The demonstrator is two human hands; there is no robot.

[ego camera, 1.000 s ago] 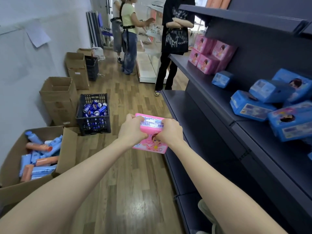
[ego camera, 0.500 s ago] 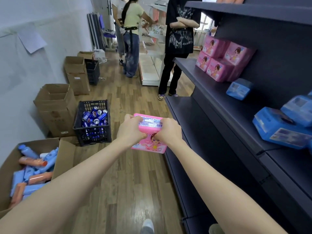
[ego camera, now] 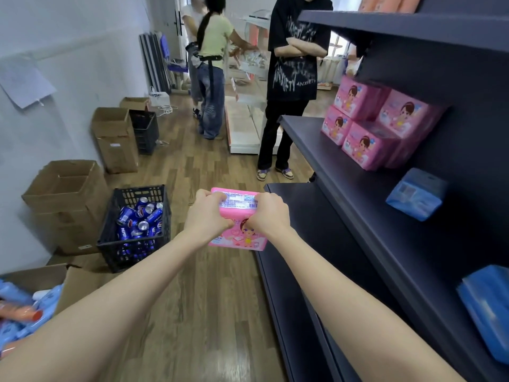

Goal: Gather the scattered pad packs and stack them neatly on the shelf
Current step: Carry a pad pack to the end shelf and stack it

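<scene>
Out over the wooden floor (ego camera: 192, 312), just off the front edge of the dark shelf unit's bottom board (ego camera: 316, 232), a pink pad pack (ego camera: 237, 235) is held in both bare hands. The left hand (ego camera: 208, 215) is curled tight around the pack's left end and the right hand (ego camera: 268, 215) around its right end, thumbs pressed on the near face, fingers wrapped over the top where a white printed label shows. The pack hangs in the air, touching no board.

On the middle board (ego camera: 344, 166), toward its far end against the back panel, sits a stack of 4 pink packs (ego camera: 369, 125), 2 on 2. Nearer along the same board lies 1 blue pack (ego camera: 416, 193), apart from the pink ones, and another blue pack (ego camera: 487, 310) shows at the frame's right edge.

Left of the hands a black crate (ego camera: 132, 230) holds blue cans, with open cardboard boxes (ego camera: 68, 194) beside it along the wall. 2 people stand at the aisle's far end.
</scene>
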